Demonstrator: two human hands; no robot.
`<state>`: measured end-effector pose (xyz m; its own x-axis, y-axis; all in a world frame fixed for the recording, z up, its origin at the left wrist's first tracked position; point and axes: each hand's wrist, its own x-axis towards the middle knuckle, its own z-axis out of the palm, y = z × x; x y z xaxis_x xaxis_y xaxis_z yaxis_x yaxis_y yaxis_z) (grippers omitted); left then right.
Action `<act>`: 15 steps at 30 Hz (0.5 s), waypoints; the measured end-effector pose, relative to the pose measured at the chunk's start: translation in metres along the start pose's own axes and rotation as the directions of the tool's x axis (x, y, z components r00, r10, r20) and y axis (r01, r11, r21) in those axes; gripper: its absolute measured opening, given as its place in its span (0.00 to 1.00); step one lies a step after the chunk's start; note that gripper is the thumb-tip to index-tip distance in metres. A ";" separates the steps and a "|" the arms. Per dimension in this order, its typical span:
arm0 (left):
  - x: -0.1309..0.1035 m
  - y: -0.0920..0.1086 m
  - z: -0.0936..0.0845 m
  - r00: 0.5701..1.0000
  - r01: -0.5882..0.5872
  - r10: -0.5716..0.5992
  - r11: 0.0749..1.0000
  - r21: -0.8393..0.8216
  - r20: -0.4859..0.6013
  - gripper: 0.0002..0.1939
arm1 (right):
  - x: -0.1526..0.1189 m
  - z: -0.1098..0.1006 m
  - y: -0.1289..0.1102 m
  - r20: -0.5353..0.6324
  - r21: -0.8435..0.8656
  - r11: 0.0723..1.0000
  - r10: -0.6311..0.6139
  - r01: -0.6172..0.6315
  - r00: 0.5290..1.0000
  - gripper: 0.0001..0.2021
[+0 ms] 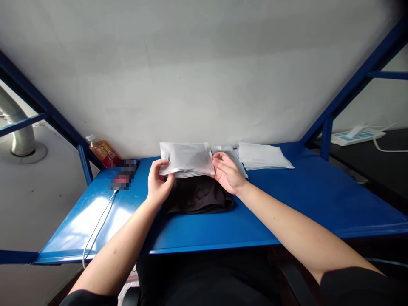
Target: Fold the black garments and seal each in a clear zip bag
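Observation:
Several frosted white plastic bags [188,158], stacked together, are held up in front of me, and their layered lower edges show. My left hand [159,180] grips the stack at its left end, with the thumb at the lower edge and the fingers around the side. At the right end, my right hand [228,172] has its fingers closed on the corner of the bags. Folded black cloth [200,197] lies on the blue table just below the bags, partly hidden by them.
More white bags [264,156] lie in a pile at the back right of the blue table [302,191]. A drink bottle [103,152] and a blurred device with a white cable [98,223] are at the left. Blue frame bars [325,140] rise at both sides before the wall.

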<state>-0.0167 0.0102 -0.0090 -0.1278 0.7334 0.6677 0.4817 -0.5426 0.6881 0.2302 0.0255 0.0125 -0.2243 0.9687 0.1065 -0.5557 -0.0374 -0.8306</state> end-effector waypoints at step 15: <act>-0.005 0.016 0.015 0.697 0.678 -0.366 0.615 -0.401 0.617 0.47 | -0.001 0.007 -0.003 -0.135 0.034 0.999 -0.027 0.031 0.990 0.19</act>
<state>0.0049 0.0042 -0.0054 0.2700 0.9621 0.0383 -0.1383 -0.0007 0.9904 0.2269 0.0228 0.0189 -0.0993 0.9936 0.0537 -0.5895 -0.0152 -0.8076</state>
